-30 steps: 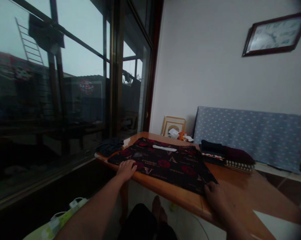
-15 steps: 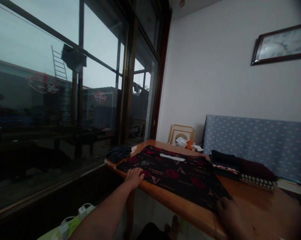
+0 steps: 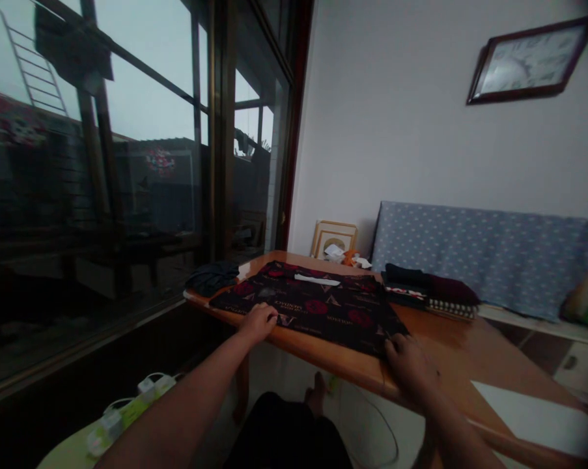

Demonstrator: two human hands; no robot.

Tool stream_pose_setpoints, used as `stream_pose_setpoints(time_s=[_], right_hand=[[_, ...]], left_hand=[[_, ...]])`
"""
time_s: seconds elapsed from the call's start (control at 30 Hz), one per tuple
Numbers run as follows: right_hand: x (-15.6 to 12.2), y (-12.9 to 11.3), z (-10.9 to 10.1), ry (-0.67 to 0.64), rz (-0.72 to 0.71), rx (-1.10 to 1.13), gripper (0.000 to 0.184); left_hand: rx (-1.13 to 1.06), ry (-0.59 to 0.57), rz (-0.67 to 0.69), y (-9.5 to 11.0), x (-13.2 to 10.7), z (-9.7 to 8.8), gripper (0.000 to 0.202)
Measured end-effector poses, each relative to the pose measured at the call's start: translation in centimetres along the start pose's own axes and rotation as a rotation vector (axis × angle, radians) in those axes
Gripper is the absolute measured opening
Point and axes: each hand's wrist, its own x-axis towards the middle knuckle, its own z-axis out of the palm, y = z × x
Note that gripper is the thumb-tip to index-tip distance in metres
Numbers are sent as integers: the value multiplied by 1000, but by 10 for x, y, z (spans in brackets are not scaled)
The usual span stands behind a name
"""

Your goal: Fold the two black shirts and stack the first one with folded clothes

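A black cloth with red flower prints [image 3: 318,306] lies spread flat on a wooden table [image 3: 450,345]. My left hand [image 3: 258,322] rests on the cloth's near left edge, fingers curled onto the fabric. At the cloth's near right corner sits my right hand [image 3: 407,365], its fingers bent over the hem. A white strip [image 3: 316,280] lies on the far part of the cloth.
A dark bundle [image 3: 213,277] sits at the table's left corner, a stack of folded clothes [image 3: 430,293] at the back right. A blue dotted cushion [image 3: 479,254], a picture frame [image 3: 333,240] and a wall clock [image 3: 528,62] are behind. Large windows stand on the left.
My right hand has slid left along the cloth's near edge. My left hand has stayed on the left edge. The view has swung about with my head.
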Motion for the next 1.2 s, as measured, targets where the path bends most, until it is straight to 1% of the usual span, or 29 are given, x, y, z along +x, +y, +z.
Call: stream_pose_setpoints(time_s=[0.17,0.37,0.47,0.6,0.73,0.9,1.0,1.07,1.13,1.2], right_hand=[[2,4,6,-8,-3,-48,37],[4,3,5,-41,26,-40,38],[1,2,2,-35,20,-48,31],[-7,4,-3,-31,-23,-21,23],[-16,7,-8,-45,-26,18,19],[-20,10,-13,-89,-22,51,17],[-16,13,-16,-147,-34,99,17],[-9,16,-16,-197,-42,142,18],[2,19,-16,-215,-42,198,20],[16,23,-14,-194,-46,276,24]], left_hand=[[-10,11,14,1,-5,0,21],[-12,24,43,-1,-8,-2,24],[-10,42,73,-2,-8,-3,25],[-12,37,104,-2,-7,-5,28],[-6,38,98,-3,-6,-8,29],[46,27,135,-2,-6,-14,32],[94,-29,113,2,0,-19,37],[113,-56,103,4,9,-21,38],[110,-52,108,5,20,-22,38],[97,-26,116,6,33,-21,39]])
